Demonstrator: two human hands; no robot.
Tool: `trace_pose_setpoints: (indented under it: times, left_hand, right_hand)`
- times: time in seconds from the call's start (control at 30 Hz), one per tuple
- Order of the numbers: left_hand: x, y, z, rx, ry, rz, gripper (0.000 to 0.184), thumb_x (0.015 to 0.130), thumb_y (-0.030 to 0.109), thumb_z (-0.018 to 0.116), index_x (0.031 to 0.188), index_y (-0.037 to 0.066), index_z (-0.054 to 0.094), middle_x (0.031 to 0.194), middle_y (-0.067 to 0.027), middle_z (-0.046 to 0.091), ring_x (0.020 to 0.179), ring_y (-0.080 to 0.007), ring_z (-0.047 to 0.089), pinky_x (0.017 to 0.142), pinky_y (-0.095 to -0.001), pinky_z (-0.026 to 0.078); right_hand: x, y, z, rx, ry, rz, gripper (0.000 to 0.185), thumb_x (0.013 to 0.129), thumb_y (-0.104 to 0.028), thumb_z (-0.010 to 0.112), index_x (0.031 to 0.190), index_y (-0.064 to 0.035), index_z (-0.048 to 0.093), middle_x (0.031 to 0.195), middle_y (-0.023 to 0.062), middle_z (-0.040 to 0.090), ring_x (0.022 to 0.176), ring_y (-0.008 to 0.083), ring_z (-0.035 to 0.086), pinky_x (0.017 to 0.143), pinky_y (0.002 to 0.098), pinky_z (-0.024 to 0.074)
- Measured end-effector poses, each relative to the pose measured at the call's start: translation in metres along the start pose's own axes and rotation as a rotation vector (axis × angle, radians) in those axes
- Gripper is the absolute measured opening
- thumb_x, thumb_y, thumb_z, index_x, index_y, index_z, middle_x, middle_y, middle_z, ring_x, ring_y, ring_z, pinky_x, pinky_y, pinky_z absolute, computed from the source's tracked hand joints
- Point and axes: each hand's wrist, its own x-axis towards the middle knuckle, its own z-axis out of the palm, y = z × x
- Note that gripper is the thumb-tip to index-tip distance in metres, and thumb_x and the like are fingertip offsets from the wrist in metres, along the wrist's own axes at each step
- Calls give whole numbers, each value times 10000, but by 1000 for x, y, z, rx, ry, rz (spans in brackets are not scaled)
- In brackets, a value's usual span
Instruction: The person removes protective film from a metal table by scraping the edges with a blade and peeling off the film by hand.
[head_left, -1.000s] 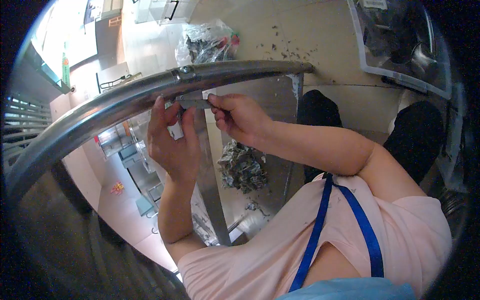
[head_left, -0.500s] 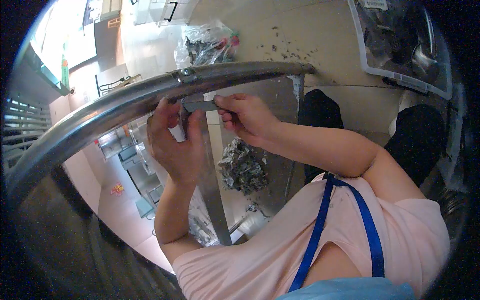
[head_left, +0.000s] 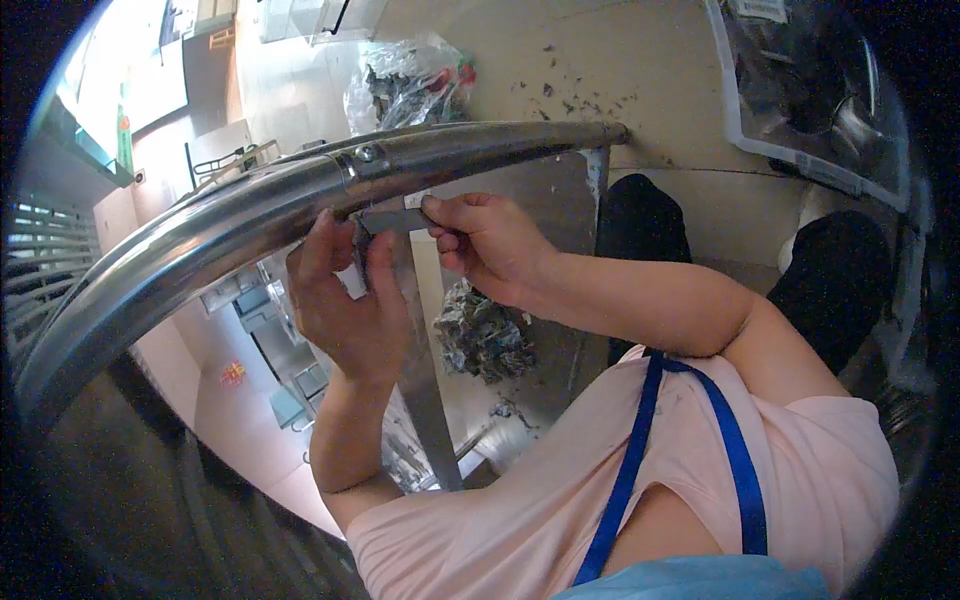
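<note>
My right hand [head_left: 485,240] pinches one end of a short grey strip [head_left: 393,220] between thumb and fingers. The strip's other end runs to my left hand [head_left: 345,315], whose thumb and fingers are closed around a dark grey folded part of it. Both hands are just under a thick, shiny curved metal tube [head_left: 250,200] with a bolted joint. Below them a long grey flat band [head_left: 430,410] slopes down towards my shirt. I cannot tell whether the band and strip are one piece, and the fingers partly hide what the left hand grips.
A crumpled grey heap [head_left: 480,340] lies below the tube, right of the band. Past the tube, a clear plastic bag [head_left: 410,80] with dark scraps rests on the floor, near scattered bits. A clear plastic bin [head_left: 740,130] of dark things stands at upper right.
Both hands and the strip have shifted slightly left and down against the tube. The view has moved a little. Each hand keeps its hold.
</note>
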Motion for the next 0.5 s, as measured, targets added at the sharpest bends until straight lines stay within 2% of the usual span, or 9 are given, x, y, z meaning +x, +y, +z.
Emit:
trace_pose_setpoints:
  times: [0.27,0.5]
  left_hand:
    - [2,4,2,3,-3,-21,400,615,82,626,966,45,439,682,-61,498,566,-162,462,529,-260,389]
    - [1,2,-2,11,-26,-11,368,625,103,618,942,38,442,740,-75,496,610,-162,459,546,-246,384]
  right_hand:
    - [-2,-5,2,14,0,49,138,730,-160,524,700,-44,457,574,-6,423,472,58,402,409,171,350]
    - [6,-11,-3,-25,-89,-133,134,707,-156,559,709,-60,466,559,3,448,447,63,428,394,177,374]
